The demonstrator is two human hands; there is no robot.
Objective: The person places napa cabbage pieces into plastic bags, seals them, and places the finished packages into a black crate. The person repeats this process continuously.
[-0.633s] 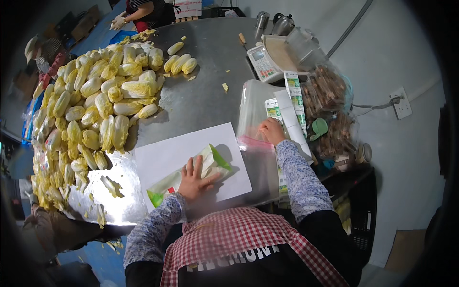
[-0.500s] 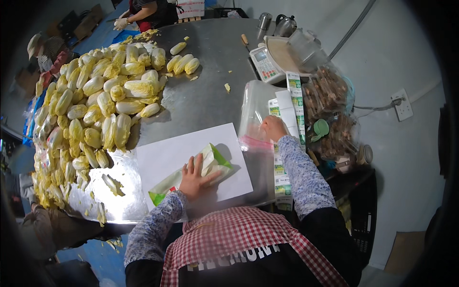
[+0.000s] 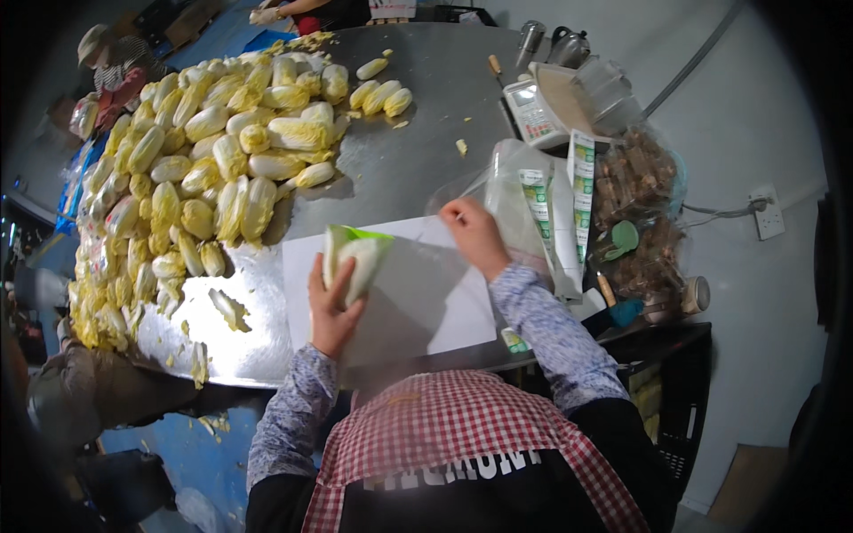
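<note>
We note a metal table (image 3: 426, 98) in a pale-walled room, a heap of yellow-white cabbages (image 3: 209, 169) covering its left part. A white sheet (image 3: 418, 311) lies near the front edge. Left hand (image 3: 333, 306): fingers and thumb wrapped around a white-and-green package (image 3: 355, 266), which we see tilted over the sheet's left part, its green edge at the top. Right hand (image 3: 477, 235): fingers curled, gripping the edge of a clear plastic bag (image 3: 447, 197) above the sheet's far right corner. Just right of this hand we record a label strip (image 3: 582, 173); beyond it, a weighing scale (image 3: 533, 111) and two metal flasks (image 3: 569, 49).
</note>
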